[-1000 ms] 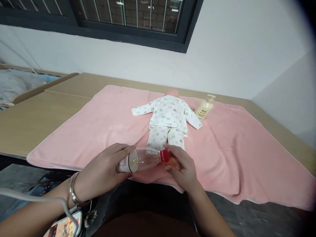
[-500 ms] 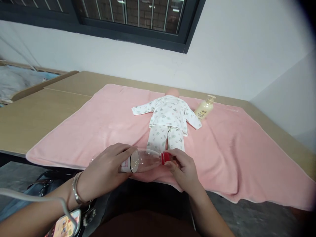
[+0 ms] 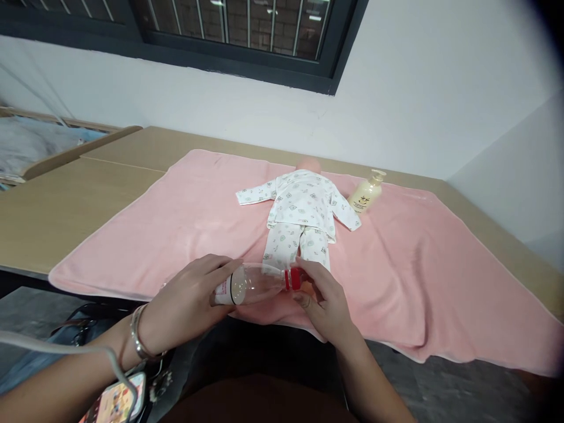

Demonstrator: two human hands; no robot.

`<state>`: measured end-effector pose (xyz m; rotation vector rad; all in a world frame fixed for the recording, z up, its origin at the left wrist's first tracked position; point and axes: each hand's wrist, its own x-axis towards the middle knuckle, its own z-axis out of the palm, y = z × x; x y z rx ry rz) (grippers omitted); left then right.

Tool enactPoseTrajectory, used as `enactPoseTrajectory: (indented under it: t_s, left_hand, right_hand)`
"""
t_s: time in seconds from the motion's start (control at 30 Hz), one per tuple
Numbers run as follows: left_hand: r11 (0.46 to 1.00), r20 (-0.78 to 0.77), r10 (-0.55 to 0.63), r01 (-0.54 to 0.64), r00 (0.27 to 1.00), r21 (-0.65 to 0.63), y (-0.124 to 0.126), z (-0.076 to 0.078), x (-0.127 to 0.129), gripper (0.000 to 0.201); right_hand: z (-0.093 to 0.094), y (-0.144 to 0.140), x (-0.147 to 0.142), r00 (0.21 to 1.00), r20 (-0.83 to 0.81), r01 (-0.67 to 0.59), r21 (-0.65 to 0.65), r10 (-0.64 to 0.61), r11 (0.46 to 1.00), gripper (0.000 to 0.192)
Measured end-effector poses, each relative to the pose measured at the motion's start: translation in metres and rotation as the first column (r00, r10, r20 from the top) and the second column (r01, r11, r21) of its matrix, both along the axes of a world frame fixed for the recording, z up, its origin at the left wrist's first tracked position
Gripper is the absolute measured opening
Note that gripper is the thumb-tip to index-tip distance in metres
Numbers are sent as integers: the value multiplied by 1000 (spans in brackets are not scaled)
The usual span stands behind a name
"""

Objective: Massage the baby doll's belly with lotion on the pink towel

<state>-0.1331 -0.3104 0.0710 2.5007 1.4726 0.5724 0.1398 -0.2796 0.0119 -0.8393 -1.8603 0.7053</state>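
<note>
A long tan wooden table (image 3: 66, 200) stretches away beyond both hands, reaching far to the left of the left hand. Over it lies a wide pink fleece blanket (image 3: 418, 270), whose near edge hangs down just behind the hands and runs well off to the right of the right hand. On the blanket, straight ahead of the hands, lies a baby doll in white printed pyjamas (image 3: 302, 208), its feet ending just beyond the right hand's fingers. Farther off, ahead and to the right of the right hand, a cream-coloured plastic pump bottle (image 3: 365, 192) leans beside the doll's sleeve.

The left hand (image 3: 185, 305) is wrapped around the base and label end of a clear plastic bottle with a white label (image 3: 249, 284), fingers curled over the top. The bottle lies nearly level between the two hands, neck pointing toward the right hand. A silver metal bangle (image 3: 138, 332) circles the left wrist.

The right hand (image 3: 324, 302) is closed on the bottle's small red screw cap (image 3: 293, 278), thumb and fingertips pinching it, so the cap sits at the fingertips' left side.
</note>
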Motion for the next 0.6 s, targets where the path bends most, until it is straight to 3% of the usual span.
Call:
enactPoseTrajectory:
  t_s: [0.3,0.43,0.6]
  left_hand:
    - [1000,7,2,-2,1000,-7,1,1,2,52]
    - [1000,98,-6,4,995,13,0,13,5,45]
    - [983,217,-97,60,971,173,-5,34,7,54]
  right_hand:
    - [0,-4,3,991,-99,72,-143,-87,987,27]
    - [-7,-8,6,939,-300,83,-275,-168,958,29]
    - [-14,-13,1,851,-465,52,-385,-242,922,28]
